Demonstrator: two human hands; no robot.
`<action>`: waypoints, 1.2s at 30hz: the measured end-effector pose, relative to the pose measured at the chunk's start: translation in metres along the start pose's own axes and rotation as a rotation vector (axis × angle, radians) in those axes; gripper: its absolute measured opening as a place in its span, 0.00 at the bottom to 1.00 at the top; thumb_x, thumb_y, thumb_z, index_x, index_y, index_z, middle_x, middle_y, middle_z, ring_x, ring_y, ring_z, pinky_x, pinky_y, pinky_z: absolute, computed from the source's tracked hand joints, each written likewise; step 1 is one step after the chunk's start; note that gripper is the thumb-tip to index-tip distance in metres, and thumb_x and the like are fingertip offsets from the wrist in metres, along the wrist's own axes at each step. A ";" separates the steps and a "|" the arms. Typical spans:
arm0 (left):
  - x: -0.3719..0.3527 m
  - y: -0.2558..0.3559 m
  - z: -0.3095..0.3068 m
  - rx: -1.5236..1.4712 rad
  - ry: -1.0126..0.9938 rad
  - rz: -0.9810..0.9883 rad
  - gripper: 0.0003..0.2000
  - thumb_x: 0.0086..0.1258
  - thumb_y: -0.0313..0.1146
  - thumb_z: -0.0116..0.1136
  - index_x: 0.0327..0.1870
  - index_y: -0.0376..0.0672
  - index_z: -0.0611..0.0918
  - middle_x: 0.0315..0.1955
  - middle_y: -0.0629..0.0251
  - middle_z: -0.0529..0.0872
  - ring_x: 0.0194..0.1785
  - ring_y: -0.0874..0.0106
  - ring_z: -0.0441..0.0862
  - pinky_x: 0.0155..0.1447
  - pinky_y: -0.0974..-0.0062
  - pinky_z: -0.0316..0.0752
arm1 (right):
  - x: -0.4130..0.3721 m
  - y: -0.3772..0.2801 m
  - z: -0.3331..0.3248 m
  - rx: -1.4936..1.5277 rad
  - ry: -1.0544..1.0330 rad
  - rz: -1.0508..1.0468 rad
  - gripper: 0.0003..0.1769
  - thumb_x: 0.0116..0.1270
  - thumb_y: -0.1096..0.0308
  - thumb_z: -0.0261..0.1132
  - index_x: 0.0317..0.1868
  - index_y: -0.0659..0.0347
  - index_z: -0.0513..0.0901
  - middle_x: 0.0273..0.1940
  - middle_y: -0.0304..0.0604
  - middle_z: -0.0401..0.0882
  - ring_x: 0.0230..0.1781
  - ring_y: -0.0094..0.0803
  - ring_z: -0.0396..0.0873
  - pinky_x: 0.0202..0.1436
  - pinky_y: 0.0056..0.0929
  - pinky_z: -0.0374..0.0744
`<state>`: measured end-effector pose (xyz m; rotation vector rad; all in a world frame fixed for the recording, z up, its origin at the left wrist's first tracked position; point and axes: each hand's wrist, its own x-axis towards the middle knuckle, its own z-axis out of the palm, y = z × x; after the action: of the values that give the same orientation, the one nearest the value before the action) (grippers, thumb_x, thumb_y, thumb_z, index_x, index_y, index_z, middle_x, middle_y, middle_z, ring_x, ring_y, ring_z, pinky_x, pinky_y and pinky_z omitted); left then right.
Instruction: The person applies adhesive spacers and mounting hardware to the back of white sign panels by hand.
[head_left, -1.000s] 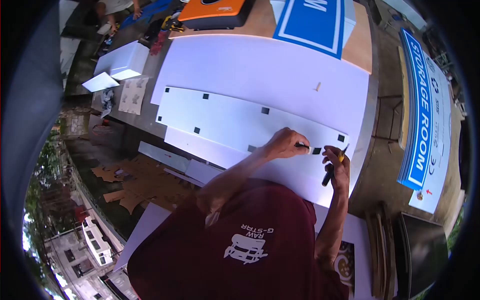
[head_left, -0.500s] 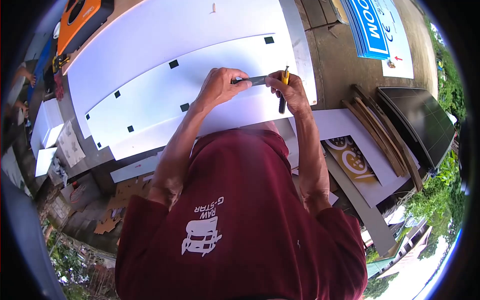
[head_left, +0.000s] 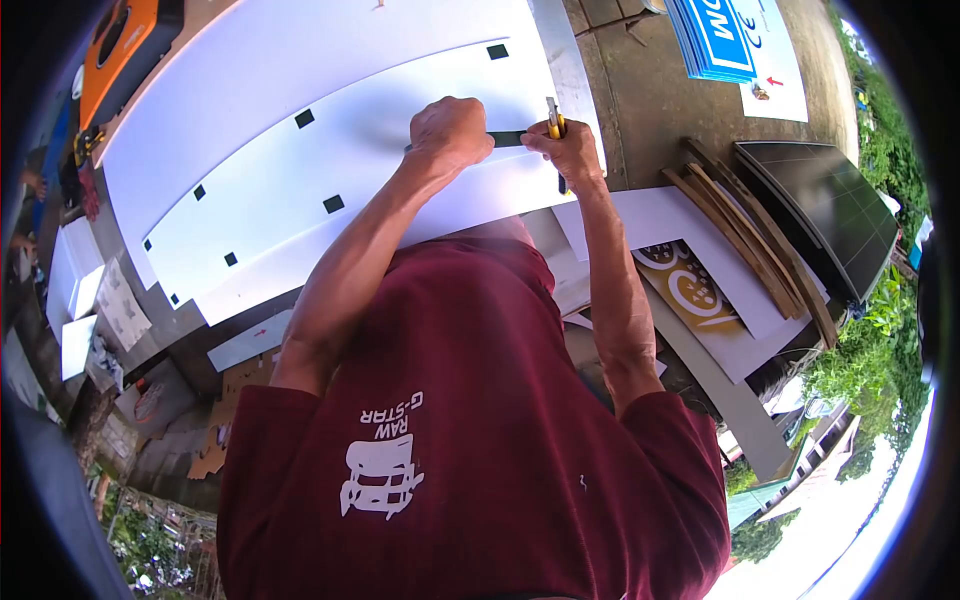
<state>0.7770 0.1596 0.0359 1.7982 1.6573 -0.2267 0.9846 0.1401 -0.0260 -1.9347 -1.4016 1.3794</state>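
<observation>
- spanning the gap between the hands, the black tape [head_left: 508, 139] is over the right part of the panel [head_left: 270, 200], long axis roughly along the panel's; whether they touch, i cannot tell.
- left hand [head_left: 450, 132]: curled fist-like on the tape, above the panel, fingertips mostly hidden.
- right hand [head_left: 568, 150]: narrow, pinching the tape's other end and holding the cutter [head_left: 555, 128] near the panel's right end.
- cutter: crosswise to the tape, blade pointing to the panel's far side.
- black squares [head_left: 333, 204]: on the panel.

Black strip [head_left: 508, 139]; yellow-and-black cutter [head_left: 555, 126]
</observation>
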 end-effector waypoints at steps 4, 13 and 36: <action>0.002 0.004 0.010 0.039 -0.048 -0.041 0.08 0.60 0.36 0.65 0.34 0.45 0.91 0.28 0.58 0.90 0.38 0.59 0.89 0.43 0.61 0.82 | 0.007 0.014 0.006 -0.093 0.000 0.020 0.13 0.54 0.63 0.80 0.36 0.61 0.91 0.28 0.41 0.87 0.28 0.27 0.82 0.37 0.32 0.82; 0.004 0.017 0.016 0.085 0.020 -0.019 0.09 0.60 0.34 0.66 0.33 0.37 0.90 0.32 0.51 0.90 0.40 0.56 0.90 0.46 0.60 0.84 | 0.017 0.019 0.005 -0.197 0.003 0.015 0.12 0.57 0.60 0.76 0.34 0.59 0.91 0.25 0.39 0.86 0.25 0.25 0.82 0.36 0.29 0.81; 0.001 0.023 0.019 0.123 0.018 -0.015 0.08 0.60 0.27 0.63 0.37 0.43 0.91 0.37 0.54 0.92 0.45 0.58 0.91 0.45 0.65 0.85 | 0.021 0.030 0.015 -0.326 0.055 -0.054 0.12 0.59 0.60 0.76 0.35 0.59 0.89 0.25 0.37 0.85 0.25 0.23 0.81 0.35 0.28 0.81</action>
<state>0.8048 0.1503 0.0296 1.8836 1.7022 -0.3265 0.9871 0.1420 -0.0650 -2.0945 -1.7261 1.1188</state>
